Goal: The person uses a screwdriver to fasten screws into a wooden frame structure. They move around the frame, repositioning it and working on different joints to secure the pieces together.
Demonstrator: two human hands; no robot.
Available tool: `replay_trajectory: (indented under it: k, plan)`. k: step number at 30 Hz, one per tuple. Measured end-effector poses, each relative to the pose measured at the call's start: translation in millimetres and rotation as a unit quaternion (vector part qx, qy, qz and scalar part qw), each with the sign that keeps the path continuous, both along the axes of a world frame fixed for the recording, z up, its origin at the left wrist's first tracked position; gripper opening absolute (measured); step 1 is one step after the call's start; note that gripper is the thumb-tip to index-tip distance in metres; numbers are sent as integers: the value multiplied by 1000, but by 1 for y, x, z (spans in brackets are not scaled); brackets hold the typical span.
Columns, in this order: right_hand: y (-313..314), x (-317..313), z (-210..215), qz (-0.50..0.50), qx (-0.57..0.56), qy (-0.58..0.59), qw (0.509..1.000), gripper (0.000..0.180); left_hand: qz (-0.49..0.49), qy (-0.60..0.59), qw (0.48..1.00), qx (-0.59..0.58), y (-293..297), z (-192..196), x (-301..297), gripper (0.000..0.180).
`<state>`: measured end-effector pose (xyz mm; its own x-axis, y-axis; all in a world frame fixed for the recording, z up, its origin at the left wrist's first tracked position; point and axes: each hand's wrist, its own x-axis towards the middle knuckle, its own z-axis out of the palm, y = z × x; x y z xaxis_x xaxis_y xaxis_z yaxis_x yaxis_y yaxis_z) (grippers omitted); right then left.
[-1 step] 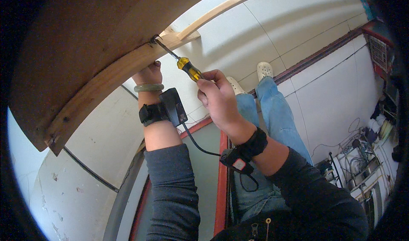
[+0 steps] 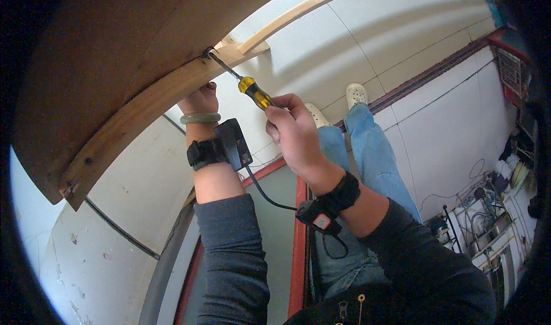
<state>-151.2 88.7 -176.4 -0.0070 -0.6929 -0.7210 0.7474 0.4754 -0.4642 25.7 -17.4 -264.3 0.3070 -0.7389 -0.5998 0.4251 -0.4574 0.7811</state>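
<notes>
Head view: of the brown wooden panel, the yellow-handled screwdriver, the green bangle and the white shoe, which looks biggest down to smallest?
1. Brown wooden panel
2. Yellow-handled screwdriver
3. Green bangle and white shoe: about alike; the shoe lies much farther off, so no ranking.

White tiled floor and clutter
A thin wooden strip [image 2: 310,6] and tangled cables [image 2: 476,193] are seen on white tiles [image 2: 402,32].

My screwdriver [image 2: 244,84] has a yellow and black handle and a thin dark metal shaft; it lies slanted, tip up and to the left, handle down toward my right. Its tip meets the corner of the light wooden batten [image 2: 143,109], a long pale strip running diagonally along the edge of the brown wooden panel [image 2: 115,43].
</notes>
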Motion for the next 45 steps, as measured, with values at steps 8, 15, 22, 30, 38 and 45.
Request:
replay_trajectory:
  k: [8, 15, 22, 30, 38, 45]
  plan:
    - [-2, 1, -1, -6, 7, -51, 999, 20, -23, -8, 1000, -18, -2, 3, -3, 33]
    - [2, -7, -30, -8, 104, -516, 850, 32, -11, 4, 1000, -23, -2, 6, -3, 31]
    - [1, -4, -51, 83, 110, -535, 833, 35, -10, 1, 1000, -14, -5, 9, -5, 30]
    - [4, 4, -45, 100, -163, 485, 853, 24, -22, 4, 999, -30, -4, 5, -5, 28]
    - [5, 12, -28, -117, 109, -346, 924, 44, -36, 49, 997, -39, 1, 2, 11, 24]
    - [5, 1, -46, 25, 56, -562, 825, 41, -62, -15, 997, -45, -3, 0, 5, 31]
